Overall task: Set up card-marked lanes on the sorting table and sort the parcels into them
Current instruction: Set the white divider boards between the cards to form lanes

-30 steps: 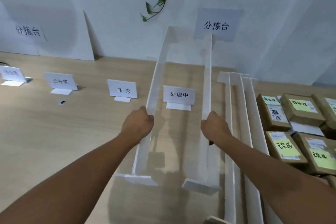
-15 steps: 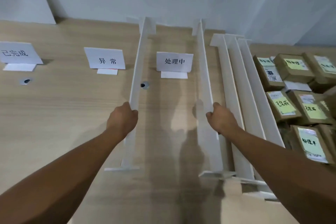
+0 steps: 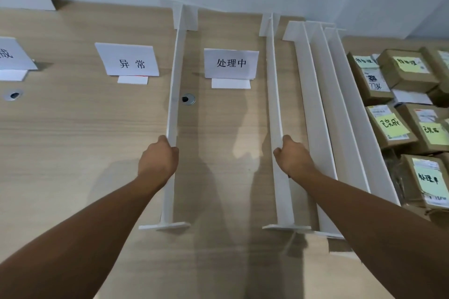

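Seen from the head camera, the left hand curls its fingers over the top edge of the left divider, and the right hand grips the right divider the same way; both white strips stand upright on their end feet on the table, running from six toward twelve o'clock, one on each side of the middle card, probably so the card labels the lane between them; a second card stands at nine o'clock of the left divider; spare dividers lie at three o'clock, just beside the right one; the parcels are stacked further toward three o'clock, none in a lane yet.
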Available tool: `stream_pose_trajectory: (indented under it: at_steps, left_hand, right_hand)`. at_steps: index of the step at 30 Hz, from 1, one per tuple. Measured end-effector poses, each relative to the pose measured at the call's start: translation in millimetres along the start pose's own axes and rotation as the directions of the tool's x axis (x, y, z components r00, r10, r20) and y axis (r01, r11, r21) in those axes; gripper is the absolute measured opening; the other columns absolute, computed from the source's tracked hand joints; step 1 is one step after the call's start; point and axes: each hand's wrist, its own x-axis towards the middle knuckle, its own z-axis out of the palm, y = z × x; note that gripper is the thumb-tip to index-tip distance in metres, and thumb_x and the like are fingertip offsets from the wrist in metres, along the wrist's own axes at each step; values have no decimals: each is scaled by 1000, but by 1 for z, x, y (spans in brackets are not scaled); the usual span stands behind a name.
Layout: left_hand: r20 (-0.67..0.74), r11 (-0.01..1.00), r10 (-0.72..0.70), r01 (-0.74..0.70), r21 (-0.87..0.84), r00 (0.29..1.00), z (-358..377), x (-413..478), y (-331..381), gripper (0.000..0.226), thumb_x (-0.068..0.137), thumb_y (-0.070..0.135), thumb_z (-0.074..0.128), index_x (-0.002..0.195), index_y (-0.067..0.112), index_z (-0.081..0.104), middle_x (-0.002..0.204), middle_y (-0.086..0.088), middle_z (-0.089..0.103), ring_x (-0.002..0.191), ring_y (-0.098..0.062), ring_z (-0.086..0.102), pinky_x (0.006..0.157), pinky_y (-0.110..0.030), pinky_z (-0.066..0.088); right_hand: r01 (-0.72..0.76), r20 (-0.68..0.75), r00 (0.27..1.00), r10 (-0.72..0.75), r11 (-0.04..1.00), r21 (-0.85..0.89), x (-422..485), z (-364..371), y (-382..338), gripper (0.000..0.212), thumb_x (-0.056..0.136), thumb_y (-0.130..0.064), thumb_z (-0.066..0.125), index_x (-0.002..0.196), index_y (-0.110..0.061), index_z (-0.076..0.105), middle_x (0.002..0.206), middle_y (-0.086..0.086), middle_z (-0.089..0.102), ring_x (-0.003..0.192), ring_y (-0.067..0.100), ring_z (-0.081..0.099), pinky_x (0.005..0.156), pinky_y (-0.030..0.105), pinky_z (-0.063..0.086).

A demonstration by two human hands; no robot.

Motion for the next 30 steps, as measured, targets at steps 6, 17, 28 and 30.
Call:
stream_pose_trajectory:
  at_steps: [6,17,28,30]
  left_hand:
    - [-18,1000,-22,22,14,1000,3,-1,-5,19,100,28,45,106,11,44,84,-7,54,65,-22,48,65,-39,43]
    - [-139,804,595,-587,97,792,-50,-55,149,109,80,88,40,162,24,9,171,-2,-1,156,-32,-7,125,-54,0]
    - [-39,726,688,-686,50,725,55,-145,288,114,75,89,36,162,23,3,171,-6,-1,155,-36,-9,126,-51,5]
    - [-24,766,642,-640,64,766,78,-150,299,115,77,89,38,162,20,1,171,-6,-2,155,-35,-9,125,-50,5]
  right_hand:
    - [-14,1,1000,14,1000,5,1,2,8,23,102,-32,46,110,-10,45,89,11,59,78,31,62,68,46,60]
    - [116,-312,936,-165,979,-169,-50,-145,61,85,94,-72,33,163,-27,11,169,11,19,157,30,10,126,50,15]
    - [74,-326,939,-105,991,-108,-64,-176,203,88,91,-77,37,163,-31,13,169,11,19,157,29,6,126,46,11]
    - [124,-259,955,-147,987,-103,-52,-167,212,88,93,-74,39,163,-26,14,168,10,17,157,29,4,125,46,13]
